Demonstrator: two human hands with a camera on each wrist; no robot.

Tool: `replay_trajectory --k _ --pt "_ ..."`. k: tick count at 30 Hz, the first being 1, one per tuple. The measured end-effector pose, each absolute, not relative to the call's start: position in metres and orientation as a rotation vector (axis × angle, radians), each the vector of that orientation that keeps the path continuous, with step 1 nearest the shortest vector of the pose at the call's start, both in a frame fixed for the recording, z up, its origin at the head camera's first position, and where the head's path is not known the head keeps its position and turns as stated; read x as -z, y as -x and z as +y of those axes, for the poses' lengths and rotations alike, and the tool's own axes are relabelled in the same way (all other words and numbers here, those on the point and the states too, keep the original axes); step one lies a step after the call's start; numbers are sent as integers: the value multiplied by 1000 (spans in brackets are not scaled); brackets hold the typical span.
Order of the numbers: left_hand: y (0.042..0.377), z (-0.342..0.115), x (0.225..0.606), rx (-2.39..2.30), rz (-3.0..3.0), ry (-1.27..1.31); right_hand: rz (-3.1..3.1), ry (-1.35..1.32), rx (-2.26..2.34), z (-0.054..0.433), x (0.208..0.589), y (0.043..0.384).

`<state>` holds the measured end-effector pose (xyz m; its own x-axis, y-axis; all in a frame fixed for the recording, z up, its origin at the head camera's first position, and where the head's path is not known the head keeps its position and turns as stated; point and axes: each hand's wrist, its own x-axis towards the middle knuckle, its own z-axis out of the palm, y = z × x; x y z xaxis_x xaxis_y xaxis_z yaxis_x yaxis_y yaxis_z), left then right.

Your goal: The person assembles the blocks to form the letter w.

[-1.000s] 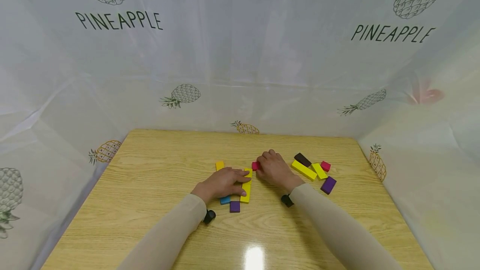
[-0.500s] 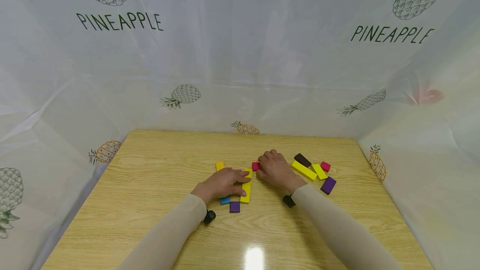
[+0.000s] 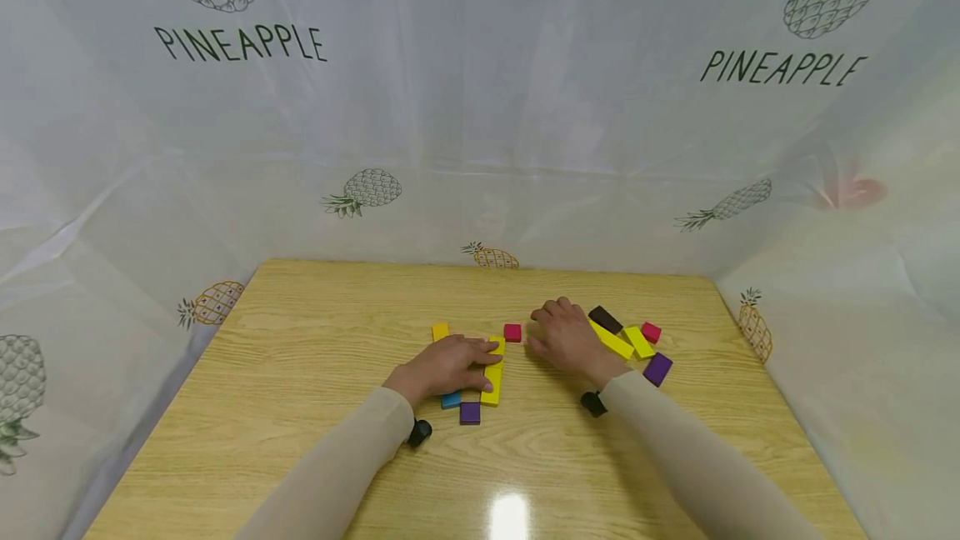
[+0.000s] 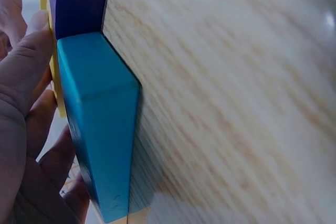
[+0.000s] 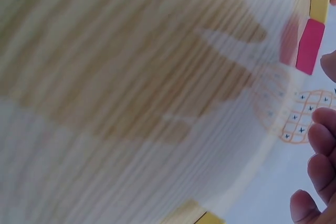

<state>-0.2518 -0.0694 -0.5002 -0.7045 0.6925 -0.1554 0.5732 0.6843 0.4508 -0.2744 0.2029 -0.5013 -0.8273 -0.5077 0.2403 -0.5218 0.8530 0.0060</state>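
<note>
My left hand (image 3: 448,363) lies spread over a cluster of coloured blocks left of the table's middle. Its thumb and fingertips touch the yellow blocks (image 3: 491,386) on the cluster's right side. An orange block (image 3: 440,330) sticks out beyond the hand, while a blue block (image 3: 451,400) and a purple block (image 3: 470,413) show on the near side. The left wrist view has the blue block's end large, against the purple one. A red block (image 3: 512,332) sits by the far yellow block's upper right corner. Just right of it, my right hand (image 3: 566,336) holds nothing, fingers loosely bent.
Right of the right hand lie a dark block (image 3: 605,320), a long yellow block (image 3: 613,342), a shorter yellow block (image 3: 638,342), a second red block (image 3: 651,332) and another purple block (image 3: 657,369). A pineapple-print sheet (image 3: 480,123) hangs behind the wooden table (image 3: 322,307).
My right hand has let go of the red block and moved right, partly covering the long yellow block. The red block stays in place, and the left hand has not moved.
</note>
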Motion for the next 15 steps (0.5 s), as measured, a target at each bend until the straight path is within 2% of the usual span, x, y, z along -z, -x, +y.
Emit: replay_trajectory --k 15 --pt "249 -70 496 -538 2573 -1002 -2782 -709 -96 253 498 267"
